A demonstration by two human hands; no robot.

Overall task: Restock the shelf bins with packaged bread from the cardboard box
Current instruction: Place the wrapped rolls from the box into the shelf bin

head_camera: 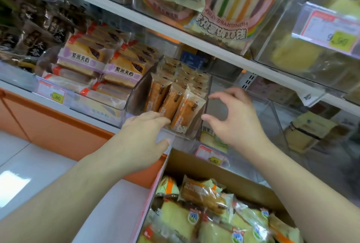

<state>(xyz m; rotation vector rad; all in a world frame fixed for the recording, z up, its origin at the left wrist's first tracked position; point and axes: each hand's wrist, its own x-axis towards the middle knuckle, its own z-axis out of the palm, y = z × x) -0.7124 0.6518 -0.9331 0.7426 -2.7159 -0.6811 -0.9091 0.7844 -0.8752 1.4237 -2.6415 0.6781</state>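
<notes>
bread (176, 106) upright in bin (140, 94) | left hand (144, 127) fingers straight, tidying packs | right hand (231, 114) fingers spread, empty | box (243, 184) below, handy

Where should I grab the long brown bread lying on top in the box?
Grab the long brown bread across its middle, coming from above. It lies flat on top of the other packs in the cardboard box, so its long sides are free, and a middle grip keeps it level.
</notes>
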